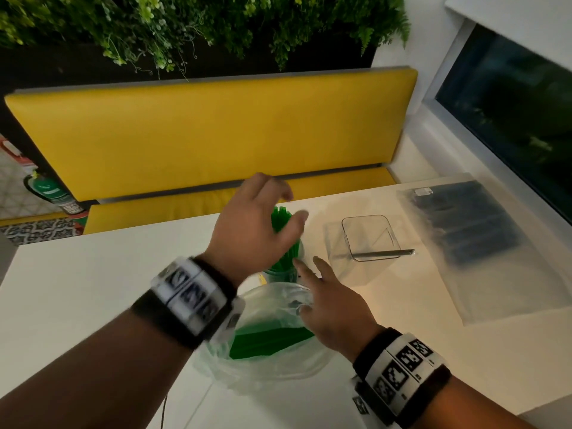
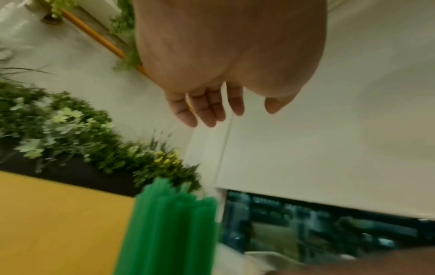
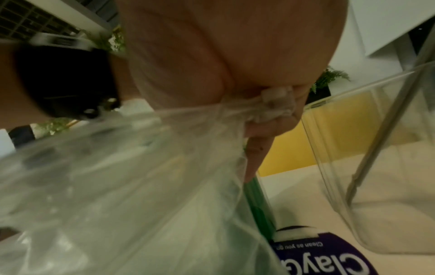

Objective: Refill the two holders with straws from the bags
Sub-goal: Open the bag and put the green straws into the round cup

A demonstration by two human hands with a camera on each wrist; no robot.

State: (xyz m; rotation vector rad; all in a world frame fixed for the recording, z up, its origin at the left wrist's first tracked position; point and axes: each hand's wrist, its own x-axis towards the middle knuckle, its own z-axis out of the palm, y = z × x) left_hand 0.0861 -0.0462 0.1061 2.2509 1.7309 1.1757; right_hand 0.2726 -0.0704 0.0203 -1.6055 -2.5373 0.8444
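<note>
A round clear holder (image 1: 283, 274) stands mid-table, packed with upright green straws (image 1: 280, 219) (image 2: 169, 223). My left hand (image 1: 289, 202) (image 2: 235, 115) hovers over their tops with fingers spread, holding nothing. Just in front lies a clear plastic bag (image 1: 272, 300) (image 3: 141, 176) with more green straws (image 1: 266, 342) inside. My right hand (image 1: 300, 286) (image 3: 275, 106) pinches the bag's bunched mouth, its longer fingers reaching toward the round holder. To the right is a square clear holder (image 1: 345, 235) (image 3: 376, 186) with one dark straw (image 1: 383, 253) (image 3: 386, 130) leaning in it.
A flat clear bag of dark straws (image 1: 464, 224) lies at the table's right side beside the window. A yellow bench (image 1: 216, 134) runs behind the white table (image 1: 93, 289). A purple label (image 3: 329, 260) lies near the round holder's base.
</note>
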